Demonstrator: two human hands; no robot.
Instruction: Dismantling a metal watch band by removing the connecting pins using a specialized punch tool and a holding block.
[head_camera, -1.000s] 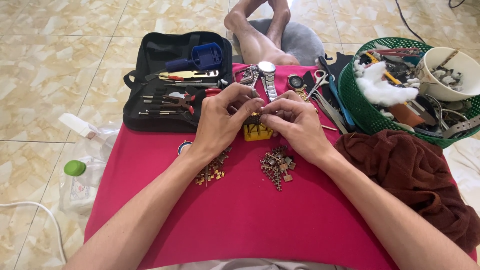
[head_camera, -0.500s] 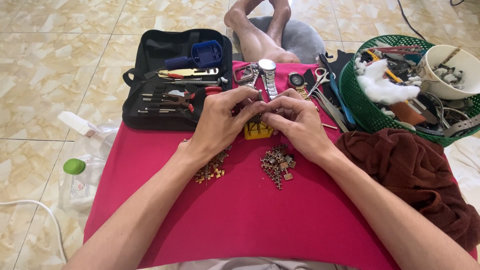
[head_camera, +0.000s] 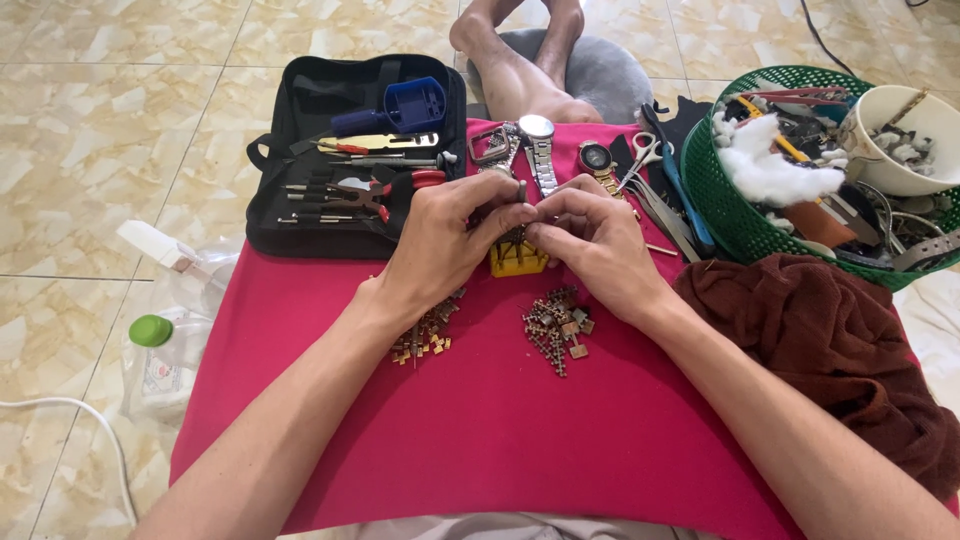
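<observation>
- The left hand (head_camera: 440, 245) and the right hand (head_camera: 595, 245) meet fingertip to fingertip over a small yellow holder block (head_camera: 518, 260), which stands on the red cloth (head_camera: 480, 440) of the desk, directly under the fingers.
- Both hands are closed in a pinch on a small dark metal piece (head_camera: 517, 205), seemingly a bit of watch band, seated in or just above the block; the fingers hide most of it, so its exact fit in the block cannot be told.
- Below the left hand, by the wrist, lies a heap of gold-coloured links (head_camera: 425, 335); below the right hand lies a second heap of darker links and pins (head_camera: 557, 330). Judging by these, much taking apart is already done.
- Beyond the knuckles lie a silver wristwatch (head_camera: 538, 135) and a gold-toned watch (head_camera: 598, 160), both untouched.
- Further beyond the left hand an open black tool case (head_camera: 300, 200) holds small drivers and red-handled pliers, all in their slots.
- To the right of the right hand sit a green basket (head_camera: 715, 215) of odds and ends and a brown cloth (head_camera: 830, 340).
- The piece in the block looks unfinished, so this work appears midway.
</observation>
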